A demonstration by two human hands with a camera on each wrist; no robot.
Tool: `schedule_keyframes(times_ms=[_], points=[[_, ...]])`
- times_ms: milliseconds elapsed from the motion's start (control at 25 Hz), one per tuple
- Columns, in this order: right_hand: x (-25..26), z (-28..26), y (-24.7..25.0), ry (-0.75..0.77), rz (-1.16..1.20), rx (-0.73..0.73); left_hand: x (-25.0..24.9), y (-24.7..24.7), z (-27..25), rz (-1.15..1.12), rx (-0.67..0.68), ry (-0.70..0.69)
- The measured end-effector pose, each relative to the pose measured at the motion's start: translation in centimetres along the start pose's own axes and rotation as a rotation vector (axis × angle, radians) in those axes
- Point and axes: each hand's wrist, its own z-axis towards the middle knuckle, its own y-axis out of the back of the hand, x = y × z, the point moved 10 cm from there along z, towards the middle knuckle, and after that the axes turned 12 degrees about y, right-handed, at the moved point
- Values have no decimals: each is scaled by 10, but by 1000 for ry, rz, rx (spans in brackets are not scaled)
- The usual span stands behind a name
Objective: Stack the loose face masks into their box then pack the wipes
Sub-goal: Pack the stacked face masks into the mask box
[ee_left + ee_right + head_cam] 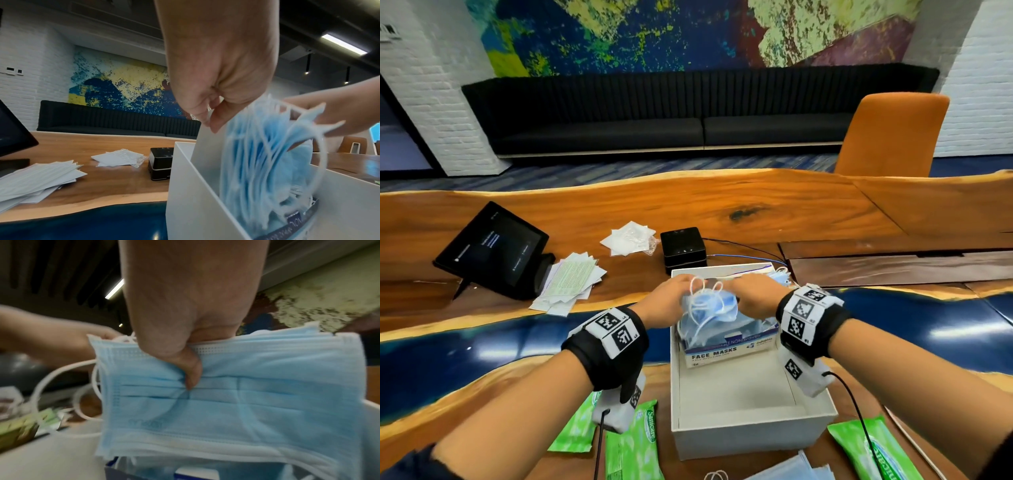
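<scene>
Right hand (pixel 185 321) around pleated blue masks (pixel 236 402)

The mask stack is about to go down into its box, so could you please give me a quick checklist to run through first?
1. Right hand grips the mask stack: ok.
2. Left hand steadies its end: cannot tell, it holds the ear loops.
3. Stack over the mask box: ok.
4. Ear loops tucked in: not ok, they stick out.
5. Room left in the mask box: cannot tell.
6. Wipes still outside the white box: ok, packed later.
</scene>
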Motion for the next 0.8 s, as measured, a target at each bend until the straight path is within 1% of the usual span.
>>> schedule_keyframes(times_ms=[80, 160, 240, 360, 480, 520, 560, 640, 720, 800], points=[[0, 9, -15, -15, -123, 94, -2, -3, 3, 27, 17, -3], [-5, 24, -29, -28, -168, 140, -3, -5, 5, 41, 31, -5], [-9, 41, -43, -46, -169, 179, -2, -5, 5, 28, 51, 5], [-22, 62, -73, -70, -137, 244, -6, -3, 4, 6, 42, -10], [-42, 82, -98, -78, -43, 215, -1, 2, 7, -17, 11, -2], [-53, 87, -109, -89, -19, 228, 1, 1, 8, -10, 15, 1], [-57, 86, -116, -108, 9, 249, 2, 0, 8, -4, 22, -5], [-49, 73, -112, -112, 51, 259, 0, -2, 7, -2, 30, -14], [-47, 67, -115, -94, 33, 267, -1, -4, 8, -11, 27, -20], [-43, 64, -107, -41, -61, 242, -2, -5, 9, -25, 24, -17]])
